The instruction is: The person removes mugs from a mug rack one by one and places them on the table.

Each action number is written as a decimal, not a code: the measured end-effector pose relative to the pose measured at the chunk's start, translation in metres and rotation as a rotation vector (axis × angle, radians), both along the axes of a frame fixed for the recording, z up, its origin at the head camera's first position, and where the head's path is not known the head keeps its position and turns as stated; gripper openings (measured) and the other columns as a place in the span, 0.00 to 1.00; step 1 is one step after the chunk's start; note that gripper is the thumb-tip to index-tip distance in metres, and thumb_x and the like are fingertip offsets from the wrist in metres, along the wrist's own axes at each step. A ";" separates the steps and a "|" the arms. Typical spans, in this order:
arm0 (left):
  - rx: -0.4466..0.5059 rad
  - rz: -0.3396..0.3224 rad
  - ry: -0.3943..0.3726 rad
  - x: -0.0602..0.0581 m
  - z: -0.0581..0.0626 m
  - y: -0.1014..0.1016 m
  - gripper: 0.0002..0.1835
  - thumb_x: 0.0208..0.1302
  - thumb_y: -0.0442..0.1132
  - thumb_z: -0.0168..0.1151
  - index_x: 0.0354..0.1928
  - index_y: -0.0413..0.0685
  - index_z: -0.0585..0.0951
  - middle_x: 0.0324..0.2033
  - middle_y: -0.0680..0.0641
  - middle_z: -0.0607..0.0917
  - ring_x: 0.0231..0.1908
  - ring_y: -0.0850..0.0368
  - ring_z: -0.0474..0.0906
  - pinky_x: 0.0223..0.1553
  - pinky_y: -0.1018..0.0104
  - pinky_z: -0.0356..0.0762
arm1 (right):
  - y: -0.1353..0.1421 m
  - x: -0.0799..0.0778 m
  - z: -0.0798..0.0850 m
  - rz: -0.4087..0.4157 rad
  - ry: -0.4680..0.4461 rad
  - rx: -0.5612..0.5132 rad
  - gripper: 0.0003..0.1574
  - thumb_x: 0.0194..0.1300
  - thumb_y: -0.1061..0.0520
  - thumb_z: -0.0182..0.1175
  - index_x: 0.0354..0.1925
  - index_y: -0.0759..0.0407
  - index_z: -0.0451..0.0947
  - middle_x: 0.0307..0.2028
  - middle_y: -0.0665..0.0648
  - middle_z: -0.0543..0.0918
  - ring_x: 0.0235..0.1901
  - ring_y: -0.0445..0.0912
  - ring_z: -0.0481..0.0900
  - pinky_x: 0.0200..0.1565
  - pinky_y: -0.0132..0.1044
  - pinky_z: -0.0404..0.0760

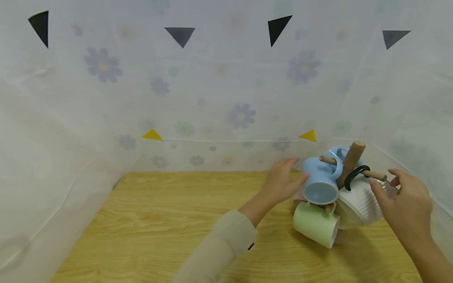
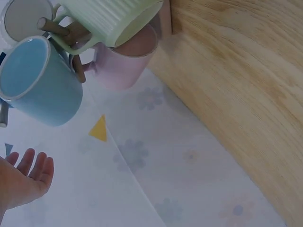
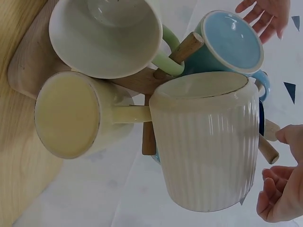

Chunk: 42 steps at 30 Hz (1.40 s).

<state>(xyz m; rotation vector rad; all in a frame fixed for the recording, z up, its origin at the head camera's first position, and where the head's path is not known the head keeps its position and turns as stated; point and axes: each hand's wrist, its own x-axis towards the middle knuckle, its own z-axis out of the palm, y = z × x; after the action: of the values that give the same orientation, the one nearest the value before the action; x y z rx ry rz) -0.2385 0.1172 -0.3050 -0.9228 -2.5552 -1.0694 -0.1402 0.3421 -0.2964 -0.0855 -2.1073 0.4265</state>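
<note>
A wooden mug tree (image 1: 355, 153) carries several mugs at the table's right. My left hand (image 1: 283, 181) is beside the light blue mug (image 1: 321, 181), fingers spread; in the left wrist view the hand (image 2: 29, 182) is apart from that mug (image 2: 42, 80). Near the peg tip and the white ribbed mug (image 1: 366, 198), which has a black handle, my right hand (image 1: 407, 202) has thumb and fingers parted and grips nothing. A green ribbed mug (image 1: 315, 224) hangs low in front. The right wrist view shows a yellow mug (image 3: 68, 118) below the white one.
A pink mug (image 2: 124, 66) hangs low on the left side, and a second blue mug (image 1: 332, 151) at the back. The wood-grain table (image 1: 170, 220) stretches left. Pale flowered sheeting (image 1: 212, 86) encloses the back and sides.
</note>
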 end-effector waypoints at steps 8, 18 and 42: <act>-0.046 0.012 0.046 -0.007 0.019 0.024 0.27 0.67 0.57 0.48 0.63 0.54 0.68 0.56 0.55 0.76 0.57 0.62 0.72 0.55 0.71 0.71 | -0.005 -0.006 0.005 -0.021 -0.069 0.027 0.20 0.54 0.62 0.62 0.40 0.78 0.74 0.28 0.74 0.74 0.31 0.65 0.69 0.31 0.50 0.63; -0.115 -0.034 0.039 -0.011 0.027 0.044 0.23 0.68 0.53 0.50 0.61 0.54 0.71 0.51 0.57 0.79 0.50 0.67 0.75 0.48 0.80 0.71 | -0.004 -0.009 0.008 0.021 -0.036 0.079 0.13 0.50 0.69 0.65 0.33 0.79 0.76 0.25 0.74 0.75 0.25 0.61 0.69 0.29 0.37 0.59; 0.078 -0.074 0.062 -0.008 0.028 0.052 0.14 0.63 0.45 0.57 0.46 0.47 0.82 0.37 0.53 0.86 0.32 0.70 0.78 0.31 0.90 0.67 | -0.018 -0.010 -0.001 0.024 0.011 0.059 0.13 0.49 0.74 0.63 0.35 0.79 0.72 0.30 0.77 0.74 0.32 0.67 0.68 0.35 0.56 0.63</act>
<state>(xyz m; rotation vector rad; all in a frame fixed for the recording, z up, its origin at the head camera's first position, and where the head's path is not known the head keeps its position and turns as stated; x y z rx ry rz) -0.2468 0.1690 -0.2773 -1.0206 -2.4286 -1.1337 -0.1500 0.3246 -0.2974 -0.0232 -2.1101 0.3783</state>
